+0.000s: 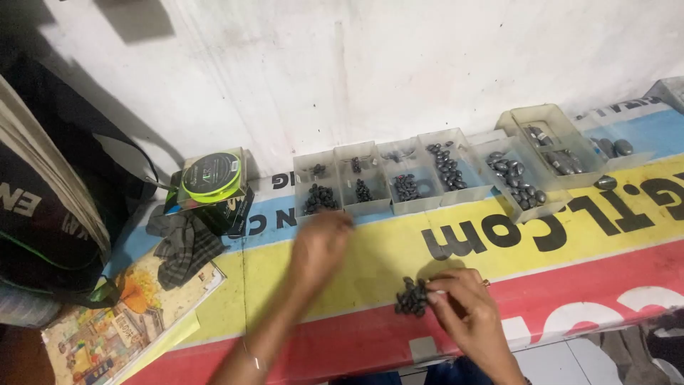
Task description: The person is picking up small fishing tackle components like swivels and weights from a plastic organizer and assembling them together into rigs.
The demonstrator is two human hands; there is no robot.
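Bench (541, 249), covered by a banner in blue, yellow and red bands with large black lettering; its far edge meets a white wall (356, 64).

Dark bag (43, 207) slumped at the bench's left end, against the wall.

Illustrated book (121, 321) at the near left corner, lying flat, partly over the near edge. Crumpled checked cloth (182, 242) on the book's far end.

Row of clear plastic compartment boxes (399, 178) along the far edge, middle to right, each cell holding dark oval weights; sizes grow towards the right. Larger clear box (548, 135) at the far right, longer weights inside. A few loose weights (609, 182) lie just beside it on the banner.

Spool of green line (211, 176) in a clear case, on top of a dark box at the far left, near the cloth.

Left hand (320, 242) stretched out to the near wall of the leftmost box; blurred, cannot tell whether its fingers hold anything or how wide they are.

Right hand (467, 303) near the near edge, centre-right, fingers (436, 291) pinched narrow and touching a small pile of dark weights (412, 298) on the red band; whether one is pinched between them cannot be told.
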